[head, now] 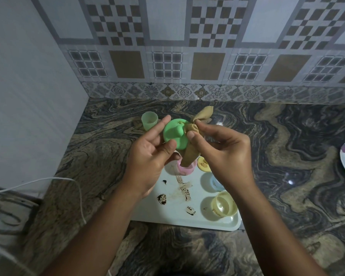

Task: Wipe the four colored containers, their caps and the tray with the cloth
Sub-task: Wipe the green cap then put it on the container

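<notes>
Left hand pinches green cap raised above tray, exposing its face; right hand, at 3 o'clock, pinches bunched cloth against its rim, presumably to wipe.

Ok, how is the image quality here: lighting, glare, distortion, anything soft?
Head view: dim, bluish light; small glare spots on the polished marbled stone counter; wide-angle bending shows in the patterned wall tiles; the left hand, round green plastic cap and tan cloth in the right hand look slightly soft; forearms shade the white tray.
</notes>
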A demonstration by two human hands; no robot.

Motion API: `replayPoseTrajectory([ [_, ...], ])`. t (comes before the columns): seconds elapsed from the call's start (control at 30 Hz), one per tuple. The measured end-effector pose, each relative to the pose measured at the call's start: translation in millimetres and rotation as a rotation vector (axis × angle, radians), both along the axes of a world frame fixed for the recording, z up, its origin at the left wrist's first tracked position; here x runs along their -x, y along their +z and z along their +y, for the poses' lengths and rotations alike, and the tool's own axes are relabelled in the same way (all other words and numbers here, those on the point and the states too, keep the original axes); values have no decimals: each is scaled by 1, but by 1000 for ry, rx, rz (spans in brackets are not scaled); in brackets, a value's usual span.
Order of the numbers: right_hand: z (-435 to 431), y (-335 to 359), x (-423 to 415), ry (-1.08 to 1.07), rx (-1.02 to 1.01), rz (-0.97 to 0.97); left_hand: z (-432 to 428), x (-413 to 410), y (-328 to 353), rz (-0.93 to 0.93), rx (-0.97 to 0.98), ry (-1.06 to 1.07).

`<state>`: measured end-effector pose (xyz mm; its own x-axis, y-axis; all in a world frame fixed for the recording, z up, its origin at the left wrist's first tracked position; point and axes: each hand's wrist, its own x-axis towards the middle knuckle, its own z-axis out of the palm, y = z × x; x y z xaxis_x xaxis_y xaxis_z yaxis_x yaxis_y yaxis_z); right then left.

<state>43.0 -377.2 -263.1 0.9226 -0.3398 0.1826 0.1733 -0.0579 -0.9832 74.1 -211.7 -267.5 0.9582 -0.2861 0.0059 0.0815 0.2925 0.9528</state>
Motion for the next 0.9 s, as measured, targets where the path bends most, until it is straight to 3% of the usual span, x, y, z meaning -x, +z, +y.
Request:
replayPoseTrajectory([
  [0.17,0,5,-3,-17,21,6,4,-5,2,81,45,20],
  [0.37,3,4,-2,-46,-11,-7,-3,2,-3,-21,-9,-4],
  [0.63,4,7,-4,-67,-21,2,6,-6,2,79,26,6],
  [0.9,3,9,1,-49,3,-9,6,1,2,40,9,-21],
])
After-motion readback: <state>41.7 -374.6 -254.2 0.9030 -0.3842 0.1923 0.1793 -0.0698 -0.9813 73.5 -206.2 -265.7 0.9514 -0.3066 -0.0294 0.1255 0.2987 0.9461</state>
